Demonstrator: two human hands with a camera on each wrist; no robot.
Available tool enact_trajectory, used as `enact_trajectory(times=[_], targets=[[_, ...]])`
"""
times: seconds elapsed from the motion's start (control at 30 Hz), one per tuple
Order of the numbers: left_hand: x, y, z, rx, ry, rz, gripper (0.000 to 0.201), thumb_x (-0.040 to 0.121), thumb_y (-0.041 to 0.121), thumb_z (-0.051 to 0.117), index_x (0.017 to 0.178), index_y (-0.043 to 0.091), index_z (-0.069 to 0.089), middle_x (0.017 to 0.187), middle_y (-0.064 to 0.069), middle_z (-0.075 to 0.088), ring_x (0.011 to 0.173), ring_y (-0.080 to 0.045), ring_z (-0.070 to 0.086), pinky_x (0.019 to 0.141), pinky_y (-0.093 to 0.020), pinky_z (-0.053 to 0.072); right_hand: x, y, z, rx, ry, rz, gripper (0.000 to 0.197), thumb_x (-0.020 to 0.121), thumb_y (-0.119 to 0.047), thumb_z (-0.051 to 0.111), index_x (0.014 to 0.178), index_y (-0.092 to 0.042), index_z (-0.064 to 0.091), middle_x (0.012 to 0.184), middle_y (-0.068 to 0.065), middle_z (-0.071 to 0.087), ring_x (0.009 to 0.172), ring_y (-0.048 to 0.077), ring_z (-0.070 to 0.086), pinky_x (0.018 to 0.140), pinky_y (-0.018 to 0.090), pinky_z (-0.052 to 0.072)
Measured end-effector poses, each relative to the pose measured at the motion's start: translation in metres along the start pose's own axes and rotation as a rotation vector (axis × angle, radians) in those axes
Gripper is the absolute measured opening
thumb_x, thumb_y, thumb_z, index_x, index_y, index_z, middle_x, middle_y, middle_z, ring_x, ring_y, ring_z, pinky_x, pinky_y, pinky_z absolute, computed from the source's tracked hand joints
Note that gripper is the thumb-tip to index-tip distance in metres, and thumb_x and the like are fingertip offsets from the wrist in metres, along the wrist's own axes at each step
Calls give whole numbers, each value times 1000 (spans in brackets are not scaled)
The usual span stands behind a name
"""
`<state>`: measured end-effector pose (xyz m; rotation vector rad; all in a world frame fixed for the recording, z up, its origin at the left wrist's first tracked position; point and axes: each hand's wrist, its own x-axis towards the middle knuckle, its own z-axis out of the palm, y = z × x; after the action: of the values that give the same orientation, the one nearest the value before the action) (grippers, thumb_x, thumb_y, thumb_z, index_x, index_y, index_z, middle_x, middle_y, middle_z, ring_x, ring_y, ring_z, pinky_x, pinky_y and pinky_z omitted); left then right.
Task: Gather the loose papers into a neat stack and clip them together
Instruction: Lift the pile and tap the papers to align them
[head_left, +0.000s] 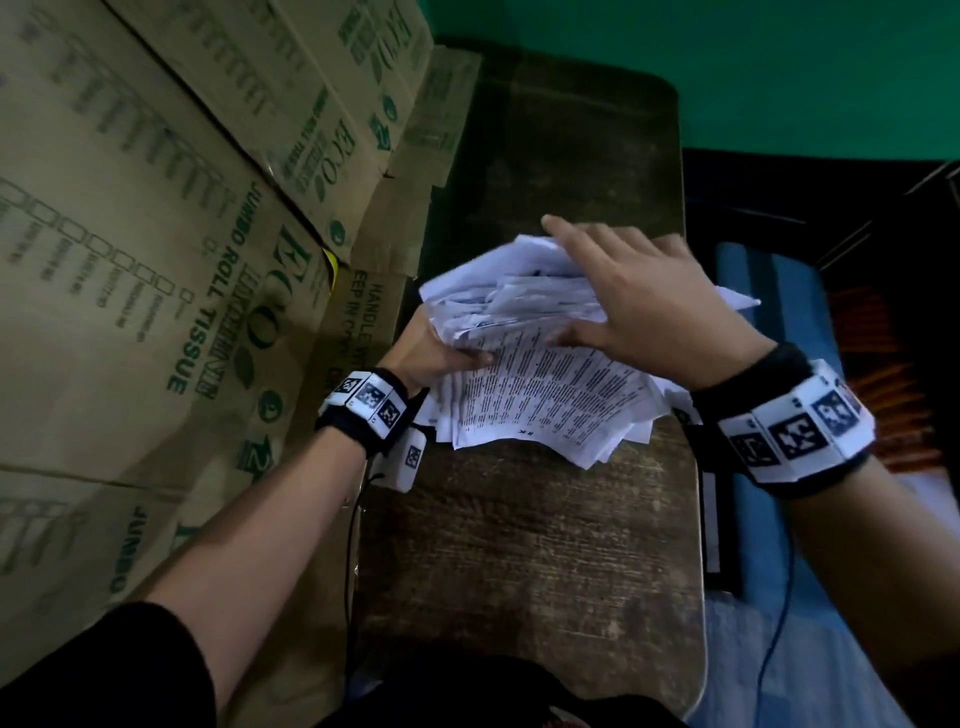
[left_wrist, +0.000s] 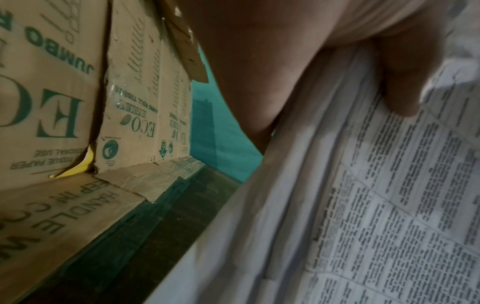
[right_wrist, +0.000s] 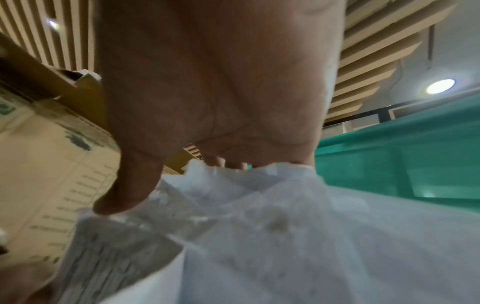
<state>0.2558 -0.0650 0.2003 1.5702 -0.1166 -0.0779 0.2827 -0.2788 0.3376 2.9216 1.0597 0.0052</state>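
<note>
Gripping the left edge of the papers (head_left: 540, 364), the left hand (head_left: 431, 353) has its thumb on the top printed sheet and its fingers under the pile. The right hand (head_left: 639, 296) lies flat on top of the pile with straight, spread fingers and grips nothing. The pile is uneven and sits on the wooden table (head_left: 519, 545), toward its far part, close to the cardboard boxes (head_left: 156, 234) along the left edge.

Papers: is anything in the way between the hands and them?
No, nothing visible. The left hand already grips the papers at their left edge, thumb on top, and the right hand lies flat on top of the pile. No clip is in sight.
</note>
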Motion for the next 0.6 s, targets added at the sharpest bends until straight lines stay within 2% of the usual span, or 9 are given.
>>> enact_trajectory(times=[0.07,0.13,0.2,0.27,0.33,0.4,0.47,0.53,0.6], targets=[[0,1,0,-23,1,-15,61,59,9,81,112,29,59,114,5,66,112,-10,61,93,-27,51,1,1,3,16,-32,5,97,80,-63,60,153,-22,12,147,2,41,130,28,45,98,48,38],[0,3,1,5,4,-29,57,60,13,80,111,26,57,113,6,63,108,-4,62,91,-22,51,0,5,6,14,40,26,97,79,-66,59,153,-23,13,145,2,43,129,28,46,96,49,39],[1,3,2,42,9,-21,55,60,17,79,110,27,57,112,7,63,105,-1,63,91,-23,51,1,9,11,-17,8,33,99,76,-68,58,153,-24,13,146,1,43,130,27,45,96,49,38],[4,0,3,44,23,-39,56,60,15,81,108,31,59,112,7,65,106,-4,64,92,-27,52,2,11,19,-22,-73,29,102,74,-64,64,153,-26,14,147,-2,42,130,26,46,96,47,37],[6,-3,6,100,67,-27,52,64,12,81,107,29,60,113,4,65,102,3,64,92,-28,51,-1,20,20,12,-56,54,104,70,-60,71,152,-29,16,145,-4,43,129,25,46,96,48,36],[7,-5,10,143,125,27,49,70,1,79,109,20,58,114,-3,63,93,15,61,89,-21,50,-10,35,16,39,-9,110,108,64,-57,77,151,-35,17,144,-5,44,129,25,44,98,50,34],[8,-9,11,129,159,64,53,72,-9,75,115,15,53,115,-1,59,89,21,59,85,-7,47,-25,57,17,103,-16,225,110,60,-50,83,149,-39,19,144,-5,44,129,25,44,101,52,31],[7,-15,8,102,194,72,53,71,-7,76,115,9,54,113,5,59,91,20,60,85,-4,46,-43,79,27,394,-45,316,112,57,-37,88,147,-41,22,140,-7,47,129,22,47,105,51,35],[6,-22,4,56,216,51,54,67,4,82,115,2,57,108,9,66,99,9,63,90,-13,48,-61,96,50,907,-27,290,118,53,-28,93,149,-35,24,140,-7,48,129,15,50,106,34,43]])
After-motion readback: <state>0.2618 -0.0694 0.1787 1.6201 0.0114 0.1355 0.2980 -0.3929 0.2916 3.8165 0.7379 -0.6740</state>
